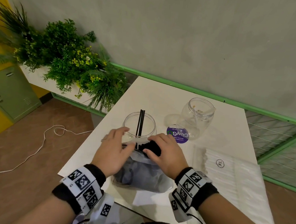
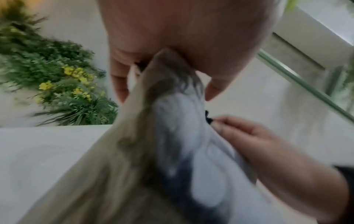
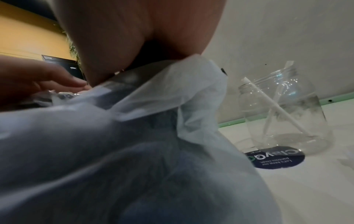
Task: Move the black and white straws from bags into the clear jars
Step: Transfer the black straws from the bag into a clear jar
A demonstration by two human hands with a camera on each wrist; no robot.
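Observation:
A thin plastic bag (image 1: 140,173) of black straws (image 1: 153,146) lies on the white table (image 1: 162,99) in front of me. My right hand (image 1: 167,156) grips the bunched straw ends at the bag's mouth; the left wrist view shows the right hand (image 2: 249,136) pinching them. My left hand (image 1: 113,151) lies over the bag's left side with its fingers stretched out, blurred. Just beyond stands a clear jar (image 1: 150,122) with three black straws (image 1: 140,121) upright in it. A second clear jar (image 1: 198,115) at the right holds a few white straws (image 3: 275,109).
A flat bag of white straws (image 1: 226,170) with an XL mark lies at the right. A round purple sticker (image 1: 178,135) sits between the jars. Green plants (image 1: 69,60) stand left of the table, and a white cable (image 1: 43,140) trails on the floor.

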